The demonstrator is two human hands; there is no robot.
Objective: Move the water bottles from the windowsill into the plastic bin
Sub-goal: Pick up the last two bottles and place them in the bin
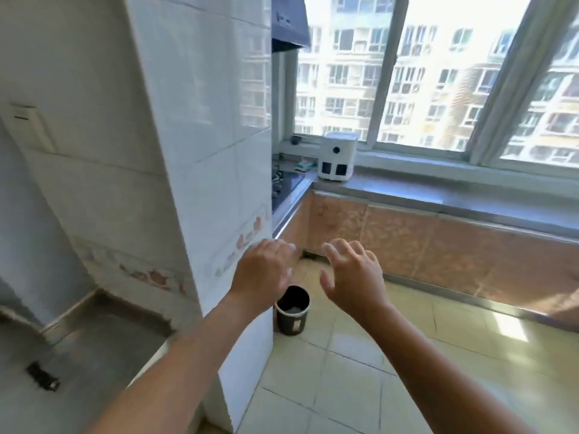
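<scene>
My left hand [264, 270] and my right hand [354, 277] are stretched out in front of me, side by side, fingers apart and holding nothing. Below and between them a small dark round bin [293, 311] stands on the tiled floor against a white tiled pillar. The windowsill [423, 164] runs along the window at the upper right. No water bottle shows in this view.
A white boxy appliance [338, 158] stands on the grey counter [438, 195] under the window. A gas hob [286, 184] lies left of it, under a dark hood [288, 23]. The tiled pillar [203, 151] stands at my left. A steel worktop [94, 339] is at the lower left.
</scene>
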